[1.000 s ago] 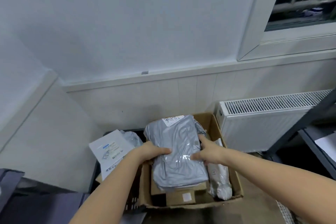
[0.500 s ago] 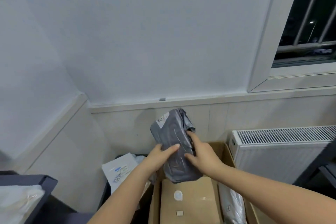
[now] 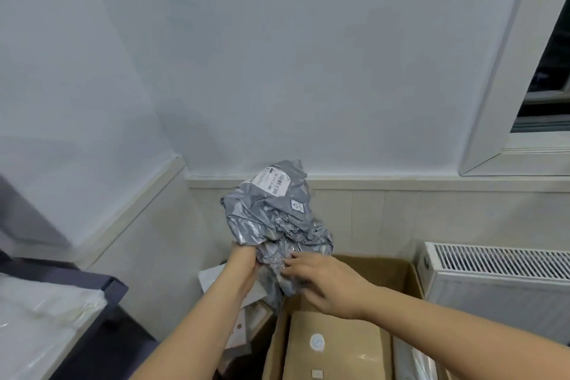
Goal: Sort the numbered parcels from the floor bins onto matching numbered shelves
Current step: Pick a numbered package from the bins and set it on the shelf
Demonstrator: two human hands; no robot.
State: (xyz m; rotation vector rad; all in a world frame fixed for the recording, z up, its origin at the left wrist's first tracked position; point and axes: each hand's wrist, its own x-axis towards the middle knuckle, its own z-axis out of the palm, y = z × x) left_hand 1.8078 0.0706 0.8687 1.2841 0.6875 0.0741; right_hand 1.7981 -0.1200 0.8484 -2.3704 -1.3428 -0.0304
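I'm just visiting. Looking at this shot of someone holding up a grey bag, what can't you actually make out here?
- The white label on the grey parcel: print too small and blurred to read any number.
- Left hand: its fingers are hidden behind the parcel.
- Brown box in the cardboard bin: cut off by the bottom edge.
- Shelf at left: no number shows.

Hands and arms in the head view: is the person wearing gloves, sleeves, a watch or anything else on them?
Nothing shows on them. The left hand and right hand are bare, with no gloves, and no rings can be made out on the fingers. Both forearms are uncovered as far as the picture's edge: no sleeves, watch or wristband visible.
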